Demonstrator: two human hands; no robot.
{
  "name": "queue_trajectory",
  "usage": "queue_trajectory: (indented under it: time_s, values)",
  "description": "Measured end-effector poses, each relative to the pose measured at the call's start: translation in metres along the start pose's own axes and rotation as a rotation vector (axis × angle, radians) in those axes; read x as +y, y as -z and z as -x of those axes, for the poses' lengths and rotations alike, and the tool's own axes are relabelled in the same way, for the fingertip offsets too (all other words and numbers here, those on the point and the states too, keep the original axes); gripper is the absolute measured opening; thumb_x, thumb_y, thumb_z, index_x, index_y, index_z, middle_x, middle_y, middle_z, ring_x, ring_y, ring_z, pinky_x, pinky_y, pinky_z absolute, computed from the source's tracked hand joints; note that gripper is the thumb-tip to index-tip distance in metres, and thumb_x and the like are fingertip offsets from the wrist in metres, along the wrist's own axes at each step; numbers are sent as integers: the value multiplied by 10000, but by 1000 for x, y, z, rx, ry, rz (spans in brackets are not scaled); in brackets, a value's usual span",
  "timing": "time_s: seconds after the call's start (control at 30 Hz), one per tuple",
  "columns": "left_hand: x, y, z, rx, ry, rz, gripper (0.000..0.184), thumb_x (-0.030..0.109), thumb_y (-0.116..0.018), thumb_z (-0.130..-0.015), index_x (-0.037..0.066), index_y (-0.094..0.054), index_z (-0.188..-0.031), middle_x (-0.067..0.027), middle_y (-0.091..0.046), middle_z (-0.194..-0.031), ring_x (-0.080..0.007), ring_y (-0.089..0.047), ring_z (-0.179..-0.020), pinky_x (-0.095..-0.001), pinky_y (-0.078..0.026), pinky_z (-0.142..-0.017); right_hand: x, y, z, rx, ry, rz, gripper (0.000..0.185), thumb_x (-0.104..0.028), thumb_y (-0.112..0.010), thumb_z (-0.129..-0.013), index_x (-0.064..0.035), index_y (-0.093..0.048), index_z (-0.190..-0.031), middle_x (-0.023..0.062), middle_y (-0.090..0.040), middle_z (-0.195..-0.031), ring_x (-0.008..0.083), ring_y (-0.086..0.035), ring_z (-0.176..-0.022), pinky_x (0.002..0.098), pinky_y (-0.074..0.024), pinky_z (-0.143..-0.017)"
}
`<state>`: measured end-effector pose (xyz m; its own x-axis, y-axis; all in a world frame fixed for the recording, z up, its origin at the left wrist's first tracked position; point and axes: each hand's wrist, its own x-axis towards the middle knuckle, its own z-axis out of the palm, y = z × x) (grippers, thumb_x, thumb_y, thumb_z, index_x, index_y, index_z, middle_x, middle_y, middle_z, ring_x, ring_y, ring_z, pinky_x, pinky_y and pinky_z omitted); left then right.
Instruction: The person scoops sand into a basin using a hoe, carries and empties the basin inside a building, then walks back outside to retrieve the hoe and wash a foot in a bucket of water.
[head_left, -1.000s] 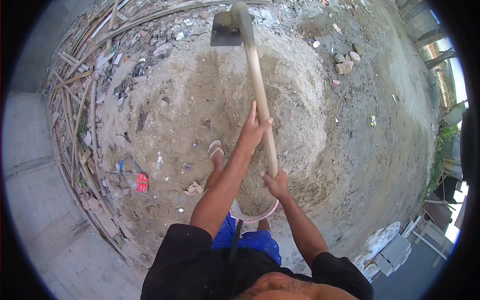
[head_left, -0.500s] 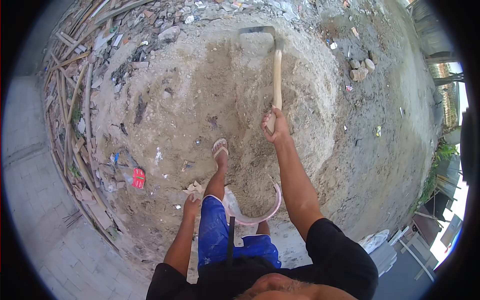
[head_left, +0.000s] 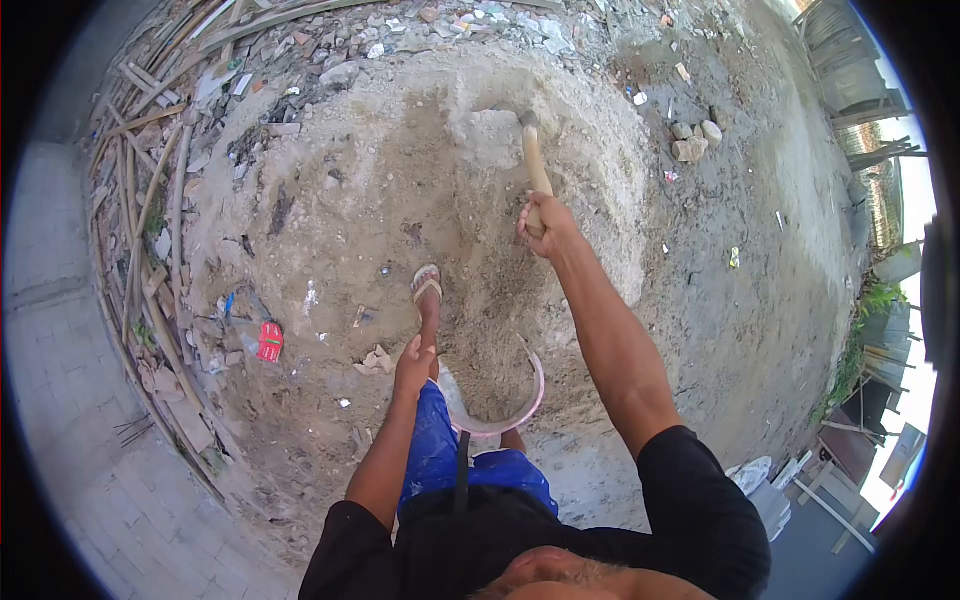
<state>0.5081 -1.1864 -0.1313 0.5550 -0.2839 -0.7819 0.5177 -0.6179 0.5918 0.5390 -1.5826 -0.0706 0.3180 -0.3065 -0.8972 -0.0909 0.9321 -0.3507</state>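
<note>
Here we see the bare right arm (head_left: 612, 345) stretched far forward, its right hand (head_left: 549, 222) clamped around the near end of a hoe with a pale, rounded wooden handle (head_left: 534, 165), which reaches away over loose grey-brown soil (head_left: 390, 215). The left arm (head_left: 385, 445) hangs forward, its left hand (head_left: 413, 365) over the left leg (head_left: 430, 322); we cannot tell whether those fingers grip it. We barely make out the hoe's dusty head (head_left: 528, 118), and the curved pink-and-white rim (head_left: 497, 430) partly hides the right leg.
</note>
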Motion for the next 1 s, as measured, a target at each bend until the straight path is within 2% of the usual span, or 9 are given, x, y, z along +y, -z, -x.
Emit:
queue_trajectory:
  time_s: [0.13,0.3,0.33,0.5,0.53,0.63,0.77,0.8,1.0]
  values:
    - [30,-40,-25,-147,-53,84,633,264,-590,-909,-25,-345,-1416,-175,-420,-1431,-242,-429,-1297,-362,-338,-1043,-48,-5,47,-151,16,87,72,-75,-557,-888,-52,-489,-892,19,-497,-695,115,-508,-556,242,-479,-484]
    - [92,-115,-23,-278,-39,117,622,394,-552,-931,66,-371,-1427,-62,-490,-1353,-222,-470,-1217,-431,-389,-974,20,64,156,-186,24,238,121,-42,-571,-861,12,-515,-953,38,-515,-720,124,-517,-579,269,-475,-527]
    - [108,-127,-11,-322,-16,157,717,431,-576,-916,-73,-362,-1378,-188,-531,-1291,-254,-531,-1169,-411,-424,-981,38,82,185,-198,24,272,158,-41,-583,-842,38,-515,-961,48,-521,-717,137,-520,-575,286,-464,-539]
    - [78,-200,-22,-386,442,461,698,545,-559,-889,-25,-415,-1266,-168,-607,-993,-300,-630,-898,-461,-546,-730,141,179,309,-152,-58,661,284,-49,-599,-763,15,-468,-1007,52,-512,-714,139,-540,-610,280,-449,-546]
    - [56,-210,-18,-295,585,430,504,450,-623,-881,-9,-514,-1057,-114,-604,-785,-264,-640,-705,-439,-565,-639,166,210,328,-181,-96,657,319,-51,-595,-755,11,-452,-1033,57,-520,-733,133,-539,-618,277,-449,-553]
    - [-102,-237,27,-331,684,241,194,194,-708,-809,40,-592,-783,-73,-603,-672,-198,-616,-577,-414,-552,-578,265,358,348,-222,-63,814,423,-54,-596,-741,21,-428,-1122,73,-544,-811,155,-542,-650,295,-467,-606]
    - [-230,-243,119,-290,856,-20,120,85,-695,-736,73,-598,-805,-69,-633,-749,-218,-636,-688,-437,-540,-639,355,470,395,-142,-247,1212,527,-108,-634,-734,-47,-413,-1208,261,-614,-970,452,-597,-926,479,-478,-794]
    - [-247,-239,133,-307,878,-26,147,64,-687,-730,73,-588,-838,-72,-632,-762,-226,-634,-707,-441,-531,-651,370,480,405,-90,-279,1230,530,-98,-631,-738,-54,-416,-1221,252,-611,-985,452,-588,-944,481,-475,-804]
    - [-163,-220,123,-272,700,123,295,0,-655,-717,74,-528,-972,-61,-607,-809,-222,-622,-731,-425,-512,-640,376,464,380,-30,61,1208,522,-43,-593,-766,-96,-439,-1262,223,-587,-1047,418,-567,-1011,468,-462,-839]
